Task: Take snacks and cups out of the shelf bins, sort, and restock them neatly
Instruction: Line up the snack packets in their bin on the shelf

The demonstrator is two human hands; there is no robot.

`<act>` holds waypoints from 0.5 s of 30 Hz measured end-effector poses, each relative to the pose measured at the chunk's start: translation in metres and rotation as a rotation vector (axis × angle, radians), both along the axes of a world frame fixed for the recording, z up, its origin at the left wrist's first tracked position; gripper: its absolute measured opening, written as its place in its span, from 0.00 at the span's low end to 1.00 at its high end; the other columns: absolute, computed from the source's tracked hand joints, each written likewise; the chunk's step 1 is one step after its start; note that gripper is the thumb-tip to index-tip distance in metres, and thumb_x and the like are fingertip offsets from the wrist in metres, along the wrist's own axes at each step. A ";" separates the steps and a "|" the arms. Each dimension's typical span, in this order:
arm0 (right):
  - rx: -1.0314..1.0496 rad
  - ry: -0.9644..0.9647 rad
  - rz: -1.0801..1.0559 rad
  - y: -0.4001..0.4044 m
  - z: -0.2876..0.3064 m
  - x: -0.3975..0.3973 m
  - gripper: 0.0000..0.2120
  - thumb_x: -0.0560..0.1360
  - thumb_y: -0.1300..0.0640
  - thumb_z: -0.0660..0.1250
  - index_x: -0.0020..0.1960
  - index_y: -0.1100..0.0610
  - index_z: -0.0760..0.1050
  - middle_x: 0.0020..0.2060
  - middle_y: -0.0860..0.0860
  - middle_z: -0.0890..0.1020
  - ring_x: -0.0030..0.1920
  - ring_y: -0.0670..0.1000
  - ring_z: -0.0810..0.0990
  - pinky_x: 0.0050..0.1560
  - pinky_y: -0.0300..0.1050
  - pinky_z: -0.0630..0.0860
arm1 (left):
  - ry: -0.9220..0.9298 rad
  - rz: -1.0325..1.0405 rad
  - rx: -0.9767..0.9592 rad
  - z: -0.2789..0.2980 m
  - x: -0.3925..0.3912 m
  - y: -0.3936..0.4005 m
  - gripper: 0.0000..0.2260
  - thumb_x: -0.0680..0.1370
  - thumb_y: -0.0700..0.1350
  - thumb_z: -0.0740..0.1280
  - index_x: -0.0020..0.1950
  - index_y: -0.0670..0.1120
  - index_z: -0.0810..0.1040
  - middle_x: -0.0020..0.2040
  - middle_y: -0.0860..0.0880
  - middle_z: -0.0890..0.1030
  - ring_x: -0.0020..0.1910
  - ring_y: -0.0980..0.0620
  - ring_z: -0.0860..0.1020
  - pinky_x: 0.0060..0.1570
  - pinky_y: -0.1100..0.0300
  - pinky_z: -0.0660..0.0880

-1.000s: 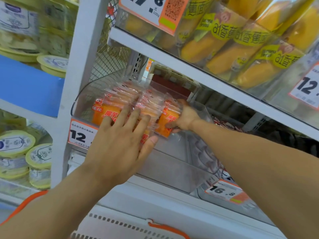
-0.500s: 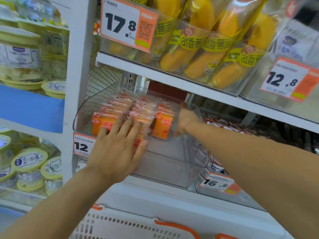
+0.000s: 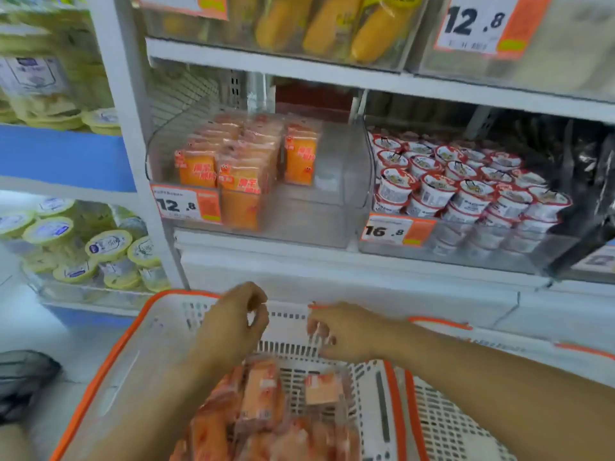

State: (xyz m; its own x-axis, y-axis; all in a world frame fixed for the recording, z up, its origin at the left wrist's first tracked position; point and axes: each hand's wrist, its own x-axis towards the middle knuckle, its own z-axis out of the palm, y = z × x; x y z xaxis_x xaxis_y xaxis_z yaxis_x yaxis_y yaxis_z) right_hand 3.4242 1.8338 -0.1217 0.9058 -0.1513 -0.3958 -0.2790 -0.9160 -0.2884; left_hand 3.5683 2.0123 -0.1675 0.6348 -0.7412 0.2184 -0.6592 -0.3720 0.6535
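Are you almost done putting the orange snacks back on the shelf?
Not yet. Some orange snack packs already stand in neat rows in the clear bin, but its right part has none. Both the left hand and the right hand hover over the basket, fingers loosely curled, holding nothing. More loose packs lie there, waiting to be shelved.

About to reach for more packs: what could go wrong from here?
The front orange packs sit stacked in a half-empty clear bin; they might topple into the gap. Both hands, left hand and right hand, hover over the basket holding nothing, and blur could mislead a grab.
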 end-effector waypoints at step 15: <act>0.323 0.460 -0.375 0.083 -0.189 -0.076 0.42 0.73 0.48 0.76 0.79 0.46 0.57 0.76 0.54 0.65 0.74 0.58 0.66 0.70 0.46 0.64 | 0.570 -0.294 0.856 -0.156 -0.070 0.075 0.32 0.69 0.58 0.77 0.71 0.56 0.72 0.65 0.55 0.76 0.60 0.51 0.76 0.61 0.56 0.74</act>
State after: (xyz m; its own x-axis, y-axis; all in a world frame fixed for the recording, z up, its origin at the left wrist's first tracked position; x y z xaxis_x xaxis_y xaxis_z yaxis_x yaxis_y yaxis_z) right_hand 3.3480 1.9168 -0.3108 0.5435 -0.2315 -0.8068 -0.7209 -0.6211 -0.3074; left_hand 3.4987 2.0877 -0.3234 0.2508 -0.6477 -0.7194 -0.4774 -0.7293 0.4901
